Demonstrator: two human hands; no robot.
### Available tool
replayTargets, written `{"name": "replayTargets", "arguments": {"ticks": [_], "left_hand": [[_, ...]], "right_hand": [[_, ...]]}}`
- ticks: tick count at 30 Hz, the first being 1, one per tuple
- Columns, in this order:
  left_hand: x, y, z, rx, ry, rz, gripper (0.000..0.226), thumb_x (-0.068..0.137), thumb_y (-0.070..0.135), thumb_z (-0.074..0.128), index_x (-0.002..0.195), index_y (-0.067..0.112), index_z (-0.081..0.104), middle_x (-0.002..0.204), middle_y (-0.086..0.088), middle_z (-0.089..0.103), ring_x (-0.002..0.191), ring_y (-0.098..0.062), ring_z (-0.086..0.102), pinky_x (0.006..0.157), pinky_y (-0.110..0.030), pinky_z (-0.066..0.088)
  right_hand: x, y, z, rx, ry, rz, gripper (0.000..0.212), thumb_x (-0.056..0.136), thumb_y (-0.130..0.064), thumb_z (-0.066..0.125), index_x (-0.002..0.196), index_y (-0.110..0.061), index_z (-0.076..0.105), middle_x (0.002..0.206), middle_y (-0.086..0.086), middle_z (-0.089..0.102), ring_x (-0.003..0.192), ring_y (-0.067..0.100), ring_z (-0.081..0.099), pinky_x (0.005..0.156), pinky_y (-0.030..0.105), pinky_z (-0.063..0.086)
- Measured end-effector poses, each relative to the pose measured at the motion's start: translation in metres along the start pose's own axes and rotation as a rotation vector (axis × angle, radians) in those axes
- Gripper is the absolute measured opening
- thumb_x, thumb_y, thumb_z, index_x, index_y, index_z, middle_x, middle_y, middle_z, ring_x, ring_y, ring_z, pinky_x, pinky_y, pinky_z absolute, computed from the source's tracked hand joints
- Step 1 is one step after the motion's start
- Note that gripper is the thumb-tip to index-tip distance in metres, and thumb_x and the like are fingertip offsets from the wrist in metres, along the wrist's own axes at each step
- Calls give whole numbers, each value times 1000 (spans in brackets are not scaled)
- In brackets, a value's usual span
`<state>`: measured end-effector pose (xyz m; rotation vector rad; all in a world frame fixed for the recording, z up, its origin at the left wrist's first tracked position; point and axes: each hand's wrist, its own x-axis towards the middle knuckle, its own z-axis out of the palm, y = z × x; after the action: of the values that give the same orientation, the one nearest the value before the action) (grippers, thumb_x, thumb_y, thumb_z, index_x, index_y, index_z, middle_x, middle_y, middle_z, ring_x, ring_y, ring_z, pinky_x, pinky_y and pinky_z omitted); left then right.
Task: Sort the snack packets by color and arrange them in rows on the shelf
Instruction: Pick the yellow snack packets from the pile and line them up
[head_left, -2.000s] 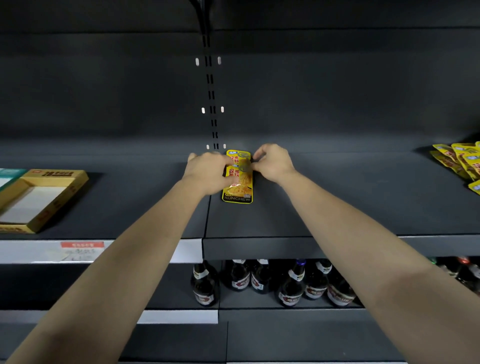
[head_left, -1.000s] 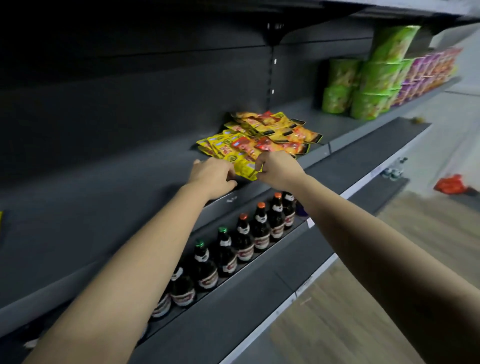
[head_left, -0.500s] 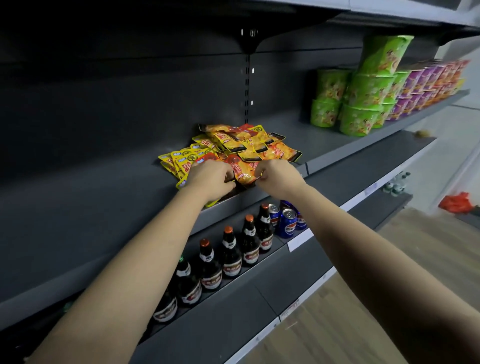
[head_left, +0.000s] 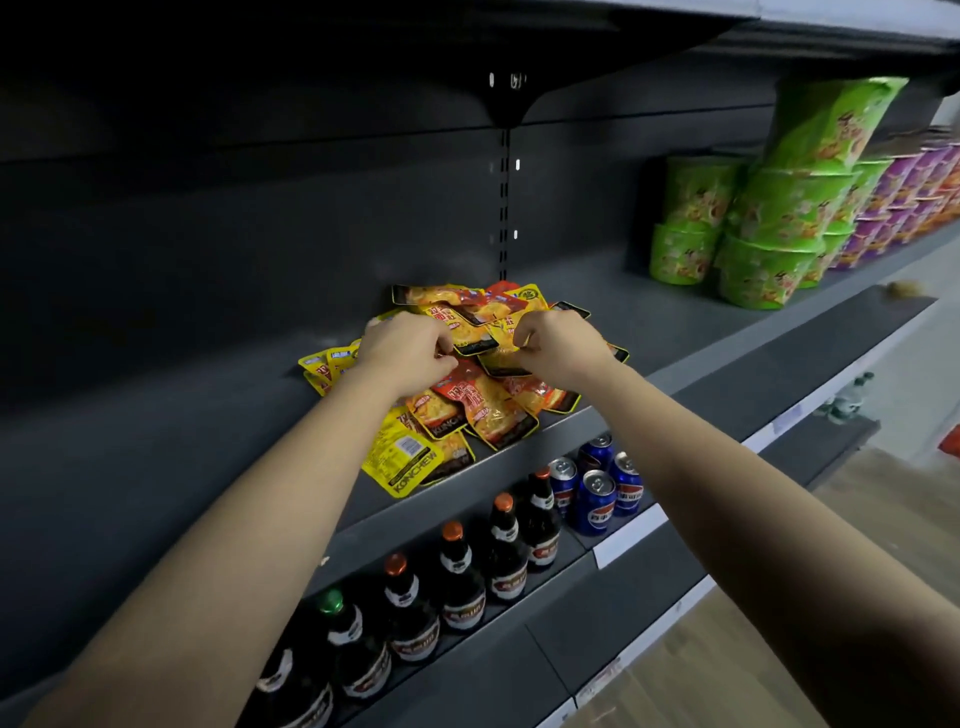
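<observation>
On the shelf (head_left: 208, 415), the left hand (head_left: 410, 353) has its grip pinched on a packet atop the jumbled snack packets (head_left: 483, 400). A yellow packet (head_left: 410, 460) at the lip could slide onto the bottles (head_left: 457, 582) if the heap shifts. The right hand (head_left: 561, 345) pinches another packet, which may drag its neighbours along.

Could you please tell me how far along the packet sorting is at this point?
Done: no sorted rows are visible. In hand: the left hand and right hand pinch top packets of the mixed yellow and red pile. Left: the whole pile to sort and lay in rows on the shelf.
</observation>
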<state>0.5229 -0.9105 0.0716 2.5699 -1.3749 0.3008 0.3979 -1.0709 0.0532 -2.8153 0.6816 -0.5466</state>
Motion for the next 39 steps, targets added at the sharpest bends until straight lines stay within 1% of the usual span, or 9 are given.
{"name": "replayTargets", "arguments": {"ticks": [4,11,18,23,25,28,32,35,39], "left_hand": [[12,1,1,14,7,-35,21,89,41,60,105,30,67,103,9,68,107,-20,59,95,-39,37],[19,9,5,24,13,-187,11,88,39,61,89,30,67,95,9,67,100,-19,61,94,-41,38],[17,21,9,39,38,-361,13,89,37,61,95,29,69,98,8,69,102,-18,61,97,-42,40],[22,29,18,60,93,-459,16,97,33,50,100,26,64,104,-1,69,102,-27,61,90,-40,43],[28,31,22,4,115,-499,23,97,42,50,103,21,59,103,-4,68,100,-29,62,82,-38,45],[42,36,26,-124,151,-554,47,90,58,52,108,15,51,102,-7,66,98,-29,62,72,-37,47],[54,42,33,-89,126,-649,79,77,74,55,123,11,45,112,-9,63,105,-31,62,69,-37,48],[59,41,35,-101,122,-701,86,71,74,64,126,12,43,114,-8,63,107,-30,61,66,-35,45],[62,42,33,-180,132,-748,85,69,63,75,128,11,42,117,-9,63,109,-29,61,63,-34,42]], "right_hand": [[20,12,4,18,8,-1,23,84,-24,62,106,-19,67,104,5,68,96,28,63,73,33,53],[48,24,8,67,-40,-106,21,84,-20,60,103,-19,68,101,5,68,88,28,64,72,36,56],[64,38,8,160,-110,-208,14,84,-19,61,96,-19,69,102,5,67,94,27,63,77,38,55],[67,45,10,185,-111,-242,16,86,-17,61,99,-17,69,103,6,68,97,26,63,78,37,55],[68,47,9,187,-103,-248,15,86,-17,60,99,-17,69,102,6,68,95,26,63,77,37,55],[71,49,8,206,-80,-246,10,90,-21,59,90,-17,69,94,4,70,89,25,65,75,40,57],[72,51,9,220,-71,-231,19,93,-30,58,91,-15,70,89,5,70,85,25,64,73,39,56],[73,52,11,223,-69,-217,22,94,-35,57,95,-16,70,89,5,70,85,25,64,72,39,56],[74,53,11,232,-71,-207,23,94,-35,57,96,-16,70,88,6,71,83,25,65,71,39,57]]}}
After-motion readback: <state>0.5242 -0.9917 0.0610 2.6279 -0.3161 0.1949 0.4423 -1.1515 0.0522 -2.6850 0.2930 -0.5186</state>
